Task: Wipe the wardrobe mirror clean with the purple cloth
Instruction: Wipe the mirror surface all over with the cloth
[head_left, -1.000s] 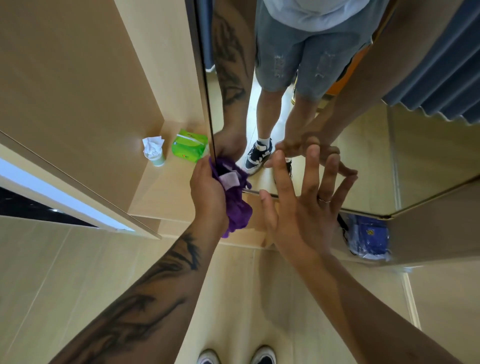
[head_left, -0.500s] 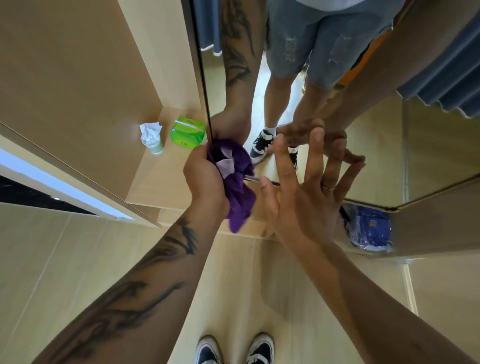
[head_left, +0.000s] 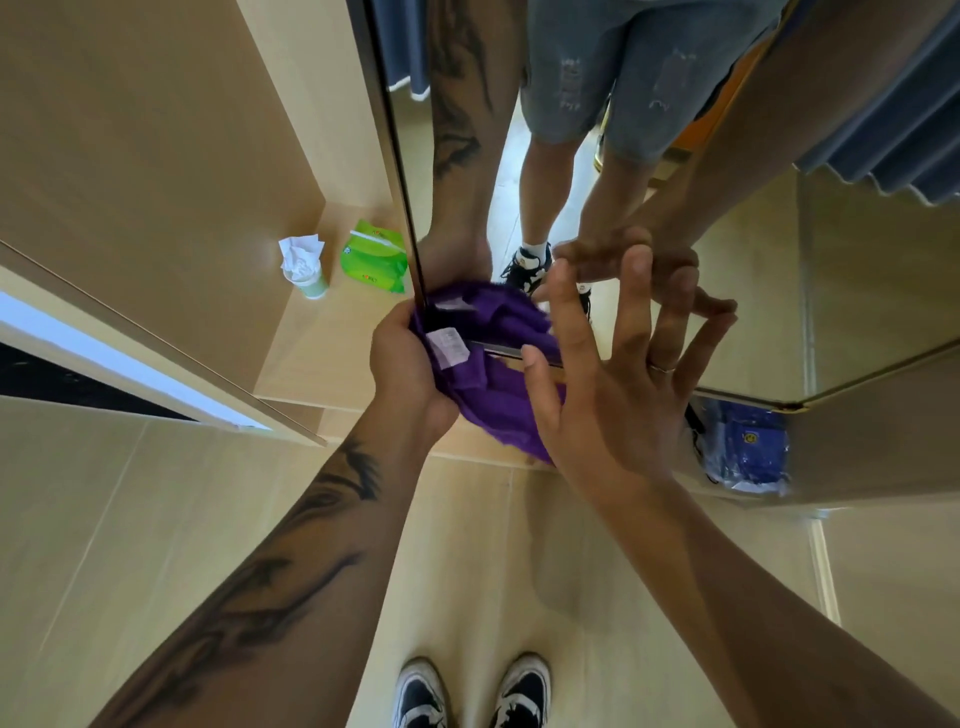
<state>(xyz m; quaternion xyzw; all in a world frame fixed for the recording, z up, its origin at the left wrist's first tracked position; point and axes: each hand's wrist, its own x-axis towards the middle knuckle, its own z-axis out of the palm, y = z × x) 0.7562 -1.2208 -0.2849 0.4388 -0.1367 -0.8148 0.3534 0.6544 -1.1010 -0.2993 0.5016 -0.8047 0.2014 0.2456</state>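
Where the floor (head_left: 467, 582) runs pale and wood-toned, black-and-white sneakers (head_left: 470, 693) at the bottom edge, toes toward the wardrobe. Above them, a tattooed left forearm rising to the left hand (head_left: 402, 364), fingers curled round a bunched purple cloth (head_left: 493, 410), grasping it. Cloth deep violet, crumpled into folds, a white care label (head_left: 451, 347) showing near the thumb; pressed against the lower left corner of the wardrobe mirror (head_left: 753, 270), part wrapped over the dark edge, part hanging below the frame. Just beside it, overlapping the cloth's right side, the right hand (head_left: 618, 395), released, fingers spread and straight, tips against the glass, a thin ring (head_left: 661, 369) on one finger. In the glass, reflections of both arms, denim shorts, legs and a sneaker. Left of the mirror, on a light wooden shelf (head_left: 291, 358), a small pale-green cup (head_left: 311, 283) stuffed with crumpled white tissue (head_left: 300, 254), and near it a green pack of wipes (head_left: 374, 257) lying flat. Below the mirror's right corner, a blue plastic bag (head_left: 748, 452), contents impossible to tell.
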